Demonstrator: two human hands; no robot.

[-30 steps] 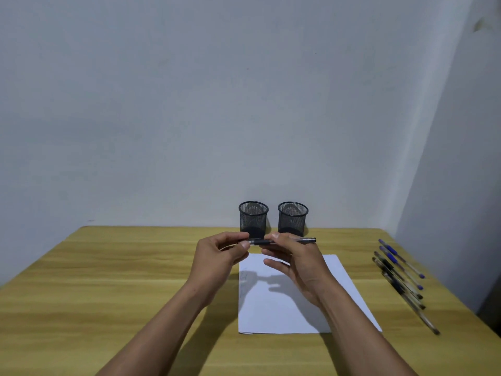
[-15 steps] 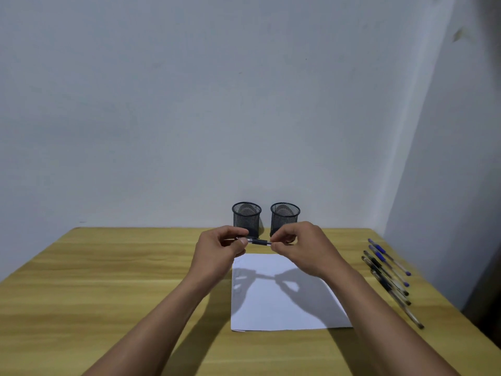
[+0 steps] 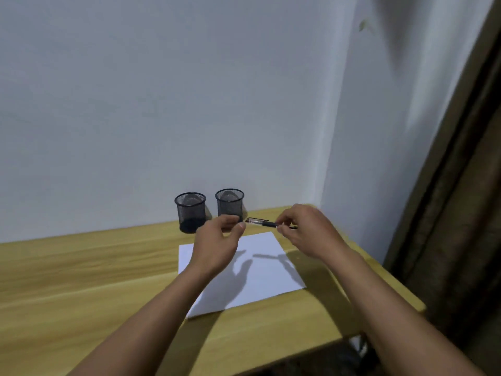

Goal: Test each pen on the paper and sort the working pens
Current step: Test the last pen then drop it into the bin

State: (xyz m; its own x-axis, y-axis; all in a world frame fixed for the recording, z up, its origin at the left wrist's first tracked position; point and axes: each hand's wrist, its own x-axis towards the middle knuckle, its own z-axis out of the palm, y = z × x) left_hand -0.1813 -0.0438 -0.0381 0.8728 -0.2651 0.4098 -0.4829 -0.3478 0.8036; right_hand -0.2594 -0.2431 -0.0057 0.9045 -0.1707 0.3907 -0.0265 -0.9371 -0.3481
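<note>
Pulled apart since half a second ago: then both hands pinched the pen between them over the sheet, now only one has it. View swung as well, table tilted, row of spare pens at the right edge out of sight.

Right hand [image 3: 306,232] pinched on pen [image 3: 267,223] by thumb and fingertips, gripping the dark barrel end. Pen roughly level, in the air above the far right corner of paper [image 3: 260,272], clear front section and tip end pointing left toward the other hand. Left hand [image 3: 217,240] just beside that free end, not touching it as far as can be told; thumb and forefinger curled close together, possibly around a small dark piece, too blurred to say, so grip there cannot be told.

No brand, label or writing readable on the pen or anywhere else; motion blur softens the barrel.

Pen slim, black at the held end, transparent toward the tip, with a thin dark line inside.

Paper white, blank where visible, flat on wooden table [image 3: 81,280], shadows of both hands and the pen across it. Behind the hands, left mesh cup [image 3: 190,213] and right mesh cup [image 3: 230,203] upright, side by side against the wall, black, nothing visible sticking out.
</note>
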